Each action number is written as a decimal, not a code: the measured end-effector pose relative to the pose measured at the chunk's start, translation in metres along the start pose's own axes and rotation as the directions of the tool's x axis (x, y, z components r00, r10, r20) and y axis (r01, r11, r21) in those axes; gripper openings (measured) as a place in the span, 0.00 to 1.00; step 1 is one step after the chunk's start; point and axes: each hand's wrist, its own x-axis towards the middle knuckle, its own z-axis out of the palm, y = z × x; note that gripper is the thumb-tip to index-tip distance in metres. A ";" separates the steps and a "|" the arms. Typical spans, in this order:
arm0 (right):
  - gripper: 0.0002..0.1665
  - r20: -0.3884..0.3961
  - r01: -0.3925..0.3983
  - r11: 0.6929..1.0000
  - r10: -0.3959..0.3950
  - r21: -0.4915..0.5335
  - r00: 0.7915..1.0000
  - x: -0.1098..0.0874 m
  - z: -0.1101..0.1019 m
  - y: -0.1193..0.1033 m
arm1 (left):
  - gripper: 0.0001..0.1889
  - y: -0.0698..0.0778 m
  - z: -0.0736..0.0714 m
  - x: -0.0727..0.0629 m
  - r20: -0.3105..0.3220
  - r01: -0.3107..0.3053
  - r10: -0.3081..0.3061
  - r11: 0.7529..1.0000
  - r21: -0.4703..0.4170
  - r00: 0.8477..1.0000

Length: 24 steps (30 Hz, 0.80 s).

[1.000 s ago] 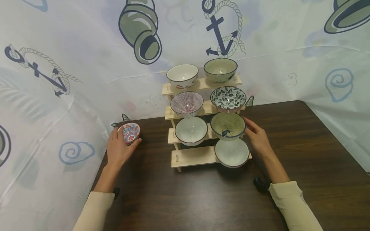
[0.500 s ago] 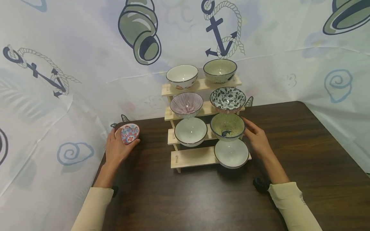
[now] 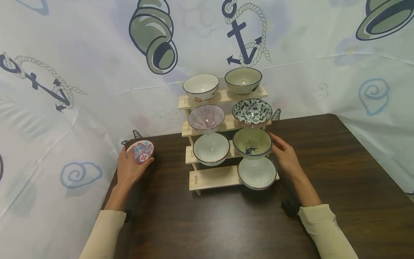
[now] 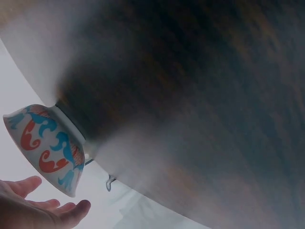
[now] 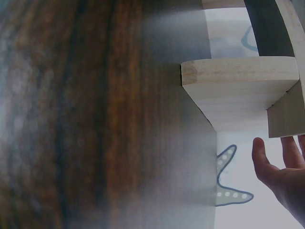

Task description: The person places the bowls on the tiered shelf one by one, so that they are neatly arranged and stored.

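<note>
At the far left of the table, my left hand (image 3: 129,169) is spread around a small bowl (image 3: 143,151) with a red and blue pattern. In the left wrist view its relaxed fingers sit just off the rim of this bowl (image 4: 50,148), which stands on the table. My right hand (image 3: 286,156) is at the right side of a green speckled bowl (image 3: 252,142), fingertips by its rim. This bowl stands on the second step from the bottom of a wooden tiered rack (image 3: 215,178). In the right wrist view the fingers (image 5: 264,162) show beside the rack's end; the bowl is out of sight.
A white bowl (image 3: 257,173) is on the bottom step's right. Another white bowl (image 3: 211,148) neighbours the green one. Above are a purple-striped bowl (image 3: 206,118), a leaf-patterned bowl (image 3: 252,112), a white bowl (image 3: 201,86) and a pale green bowl (image 3: 243,81). A patterned cloth (image 3: 97,93) hangs behind.
The head view has shifted slightly, so everything sits a little further left and lower. Both hands keep nearly the same places beside their bowls.
</note>
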 end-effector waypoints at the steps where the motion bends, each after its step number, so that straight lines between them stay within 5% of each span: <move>1: 0.36 0.003 -0.001 1.000 0.001 0.002 1.000 0.000 0.000 0.000 | 0.56 -0.001 0.001 0.000 0.001 0.002 -0.002 1.000 -0.001 1.000; 24: 0.34 -0.016 0.016 1.000 -0.016 -0.002 1.000 0.002 0.001 0.004 | 0.58 -0.004 0.013 0.012 0.011 0.051 -0.050 0.998 -0.032 0.999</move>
